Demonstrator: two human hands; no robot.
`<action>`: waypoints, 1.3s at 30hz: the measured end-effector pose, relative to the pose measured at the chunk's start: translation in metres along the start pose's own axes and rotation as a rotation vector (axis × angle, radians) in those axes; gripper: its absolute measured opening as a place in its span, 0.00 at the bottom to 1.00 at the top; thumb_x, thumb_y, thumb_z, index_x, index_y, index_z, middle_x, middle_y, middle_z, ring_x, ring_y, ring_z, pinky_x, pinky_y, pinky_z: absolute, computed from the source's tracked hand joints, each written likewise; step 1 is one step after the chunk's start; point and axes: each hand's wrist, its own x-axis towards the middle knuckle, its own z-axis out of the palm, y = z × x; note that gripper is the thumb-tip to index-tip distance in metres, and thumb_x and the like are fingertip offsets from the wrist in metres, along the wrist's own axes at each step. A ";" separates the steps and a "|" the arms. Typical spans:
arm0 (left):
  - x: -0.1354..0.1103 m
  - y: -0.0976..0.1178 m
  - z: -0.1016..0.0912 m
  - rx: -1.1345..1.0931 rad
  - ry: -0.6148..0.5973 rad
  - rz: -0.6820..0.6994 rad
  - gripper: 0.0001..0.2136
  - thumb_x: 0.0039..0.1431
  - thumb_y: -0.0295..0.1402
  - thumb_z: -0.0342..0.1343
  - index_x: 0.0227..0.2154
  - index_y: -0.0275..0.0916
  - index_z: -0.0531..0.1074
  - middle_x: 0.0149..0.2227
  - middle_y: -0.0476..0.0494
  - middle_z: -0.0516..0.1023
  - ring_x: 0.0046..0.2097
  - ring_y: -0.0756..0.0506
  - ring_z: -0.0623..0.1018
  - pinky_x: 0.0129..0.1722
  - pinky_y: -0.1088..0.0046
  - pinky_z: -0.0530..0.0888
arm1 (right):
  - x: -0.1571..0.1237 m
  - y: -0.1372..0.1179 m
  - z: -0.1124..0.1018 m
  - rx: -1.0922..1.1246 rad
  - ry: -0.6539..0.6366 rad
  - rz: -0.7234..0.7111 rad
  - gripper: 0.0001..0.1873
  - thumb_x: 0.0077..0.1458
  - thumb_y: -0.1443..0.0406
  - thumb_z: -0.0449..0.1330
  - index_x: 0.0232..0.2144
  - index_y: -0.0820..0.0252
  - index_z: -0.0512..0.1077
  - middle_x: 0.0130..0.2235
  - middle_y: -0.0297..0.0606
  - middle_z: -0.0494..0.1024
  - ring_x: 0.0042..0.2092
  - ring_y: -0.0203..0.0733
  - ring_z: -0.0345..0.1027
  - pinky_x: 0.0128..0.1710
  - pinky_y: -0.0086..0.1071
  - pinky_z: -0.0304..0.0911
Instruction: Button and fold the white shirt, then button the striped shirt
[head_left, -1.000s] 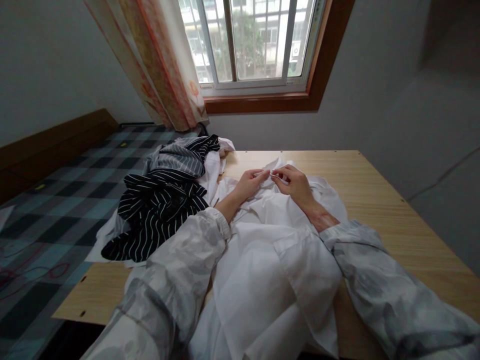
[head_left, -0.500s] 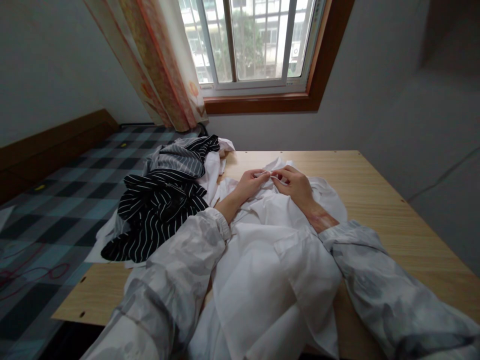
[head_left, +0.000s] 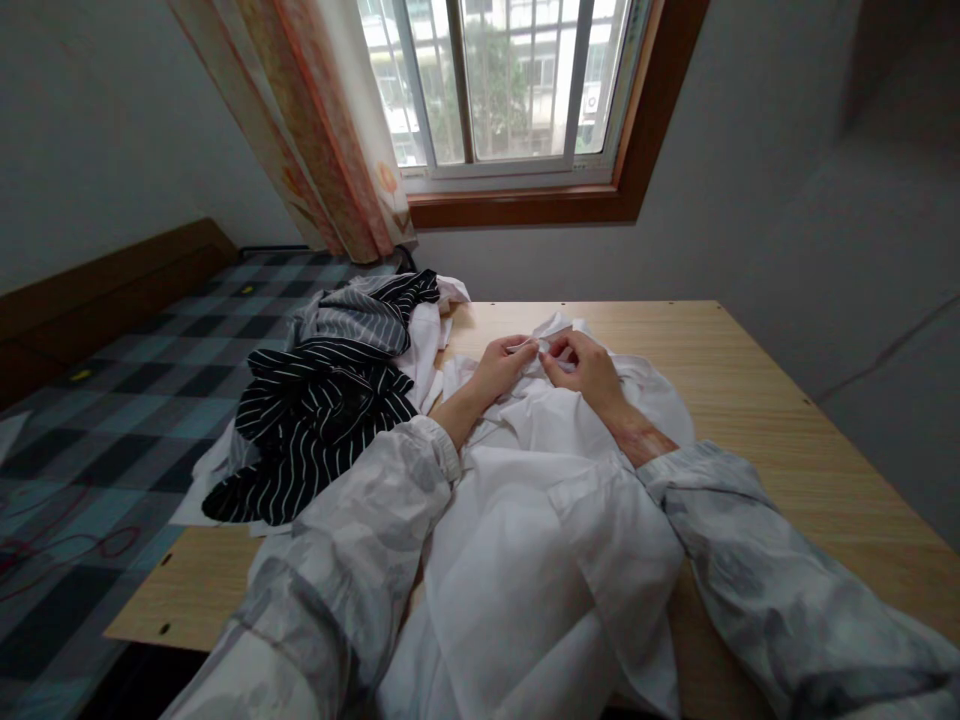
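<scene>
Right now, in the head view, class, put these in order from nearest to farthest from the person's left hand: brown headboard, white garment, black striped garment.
From the left hand:
1. White garment: in its fingers and spread below it.
2. Black striped garment: heaped to its left.
3. Brown headboard: at the far left of the view.

A bright sliding window (head_left: 517, 90) at top centre has a reddish-brown wooden frame (head_left: 525, 209) along its bottom and right; left of it hangs a floral orange-and-cream curtain (head_left: 315, 120); dim grey walls (head_left: 780, 170) fill both upper corners; a checked bed (head_left: 172, 370) with a wooden board (head_left: 135, 264) spans the left; a pale wood-grain table (head_left: 757, 400) reaches the right edge.
</scene>
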 end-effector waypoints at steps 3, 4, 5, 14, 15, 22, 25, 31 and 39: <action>0.000 -0.001 0.000 -0.011 0.000 -0.001 0.28 0.52 0.58 0.74 0.36 0.34 0.84 0.34 0.43 0.84 0.36 0.47 0.75 0.36 0.72 0.71 | 0.000 0.002 0.003 0.005 0.013 0.028 0.20 0.66 0.46 0.65 0.31 0.51 0.70 0.33 0.40 0.80 0.32 0.45 0.68 0.34 0.39 0.64; 0.000 -0.002 0.000 -0.016 -0.002 -0.004 0.28 0.52 0.58 0.74 0.37 0.34 0.84 0.34 0.43 0.84 0.36 0.47 0.76 0.36 0.72 0.71 | 0.001 0.003 0.004 0.010 0.011 0.030 0.21 0.67 0.45 0.64 0.31 0.51 0.70 0.33 0.40 0.79 0.32 0.45 0.68 0.34 0.39 0.64; 0.000 -0.003 0.000 -0.022 -0.005 -0.006 0.28 0.52 0.58 0.74 0.37 0.34 0.84 0.35 0.43 0.85 0.36 0.47 0.76 0.36 0.72 0.71 | 0.001 0.004 0.005 0.015 0.007 0.028 0.21 0.67 0.45 0.64 0.31 0.51 0.70 0.33 0.40 0.79 0.32 0.45 0.68 0.35 0.39 0.64; -0.001 -0.003 0.001 -0.003 -0.027 0.014 0.27 0.53 0.56 0.76 0.40 0.35 0.85 0.39 0.42 0.86 0.40 0.45 0.80 0.43 0.69 0.74 | 0.003 0.017 0.007 0.021 -0.074 -0.007 0.10 0.65 0.56 0.63 0.34 0.52 0.70 0.35 0.39 0.79 0.34 0.45 0.70 0.37 0.38 0.66; -0.001 -0.003 0.001 0.002 -0.026 0.019 0.26 0.53 0.55 0.75 0.40 0.35 0.85 0.39 0.42 0.86 0.40 0.45 0.79 0.43 0.69 0.74 | 0.003 0.018 0.008 0.015 -0.084 -0.007 0.09 0.65 0.57 0.63 0.34 0.52 0.71 0.36 0.39 0.79 0.34 0.46 0.70 0.37 0.38 0.66; 0.000 -0.002 0.003 0.065 -0.020 0.036 0.26 0.54 0.57 0.73 0.37 0.35 0.84 0.36 0.44 0.84 0.39 0.45 0.77 0.42 0.69 0.71 | 0.000 0.017 0.007 -0.107 -0.143 0.004 0.06 0.66 0.60 0.60 0.39 0.54 0.74 0.39 0.42 0.82 0.37 0.48 0.72 0.39 0.38 0.63; 0.000 -0.001 0.004 0.082 -0.027 0.046 0.27 0.55 0.59 0.73 0.36 0.35 0.84 0.35 0.45 0.83 0.39 0.45 0.76 0.41 0.69 0.71 | 0.001 0.013 0.005 -0.189 -0.175 0.013 0.08 0.67 0.60 0.58 0.40 0.56 0.75 0.39 0.43 0.82 0.37 0.47 0.71 0.38 0.37 0.60; 0.001 -0.002 0.004 0.018 -0.034 0.040 0.27 0.51 0.58 0.76 0.36 0.36 0.83 0.33 0.46 0.82 0.36 0.47 0.75 0.40 0.70 0.71 | 0.003 0.006 0.002 -0.272 -0.200 0.008 0.07 0.68 0.62 0.58 0.40 0.57 0.75 0.39 0.43 0.81 0.36 0.47 0.69 0.37 0.37 0.55; 0.001 -0.003 0.002 0.003 -0.049 0.031 0.27 0.52 0.58 0.77 0.39 0.36 0.84 0.37 0.44 0.86 0.39 0.45 0.79 0.43 0.69 0.73 | 0.004 0.002 0.000 -0.324 -0.218 -0.016 0.09 0.69 0.63 0.57 0.42 0.58 0.77 0.41 0.44 0.82 0.38 0.48 0.69 0.37 0.37 0.54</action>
